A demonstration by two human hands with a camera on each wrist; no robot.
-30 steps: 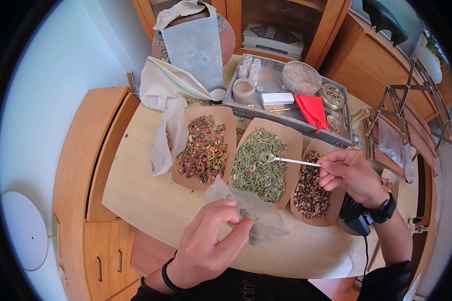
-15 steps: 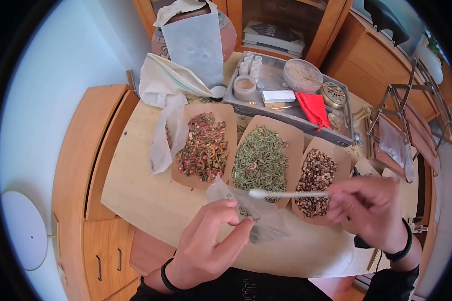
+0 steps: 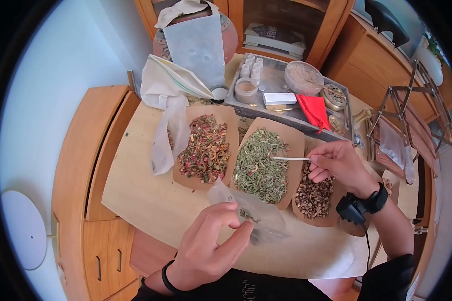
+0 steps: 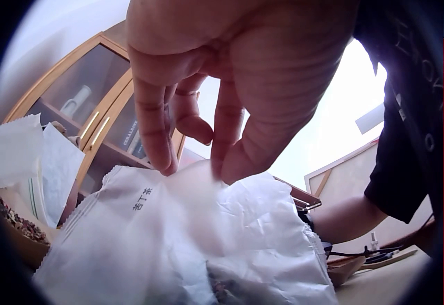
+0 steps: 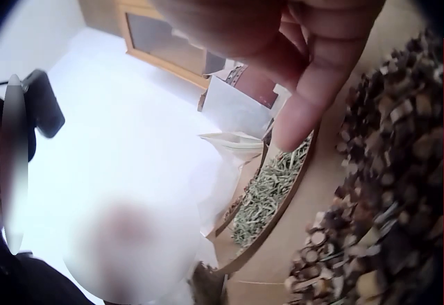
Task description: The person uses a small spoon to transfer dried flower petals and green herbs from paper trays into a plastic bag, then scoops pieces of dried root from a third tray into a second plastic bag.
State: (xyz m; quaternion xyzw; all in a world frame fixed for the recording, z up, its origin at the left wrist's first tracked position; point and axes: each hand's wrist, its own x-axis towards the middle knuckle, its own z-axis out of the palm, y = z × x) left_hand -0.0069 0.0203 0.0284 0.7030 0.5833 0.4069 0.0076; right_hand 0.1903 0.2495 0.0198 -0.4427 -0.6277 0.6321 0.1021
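- Head view, near side: left hand (image 3: 206, 246) pinches the mouth of the translucent pouch (image 3: 248, 213), just in front of the green-herb sheet (image 3: 261, 165).
- Farther right: right hand (image 3: 336, 163) pinches a thin white scoop (image 3: 290, 158), its long axis level, tip pointing left over the green herbs, beyond the pouch.

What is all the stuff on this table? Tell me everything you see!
Red petal mix: one, red-orange, left paper tray.
Green herbs: one pile, green, middle paper tray.
Brown bits: one pile, brown, right paper tray.
Sachet: one, translucent white, pinched by the left hand.
Spoon: one, thin, silvery, over the green herbs.
Grey tray: one, behind the piles, holding small jars.
Red cloth: one, on the grey tray.
Left hand: holds the sachet.
Right hand: pinches the spoon.
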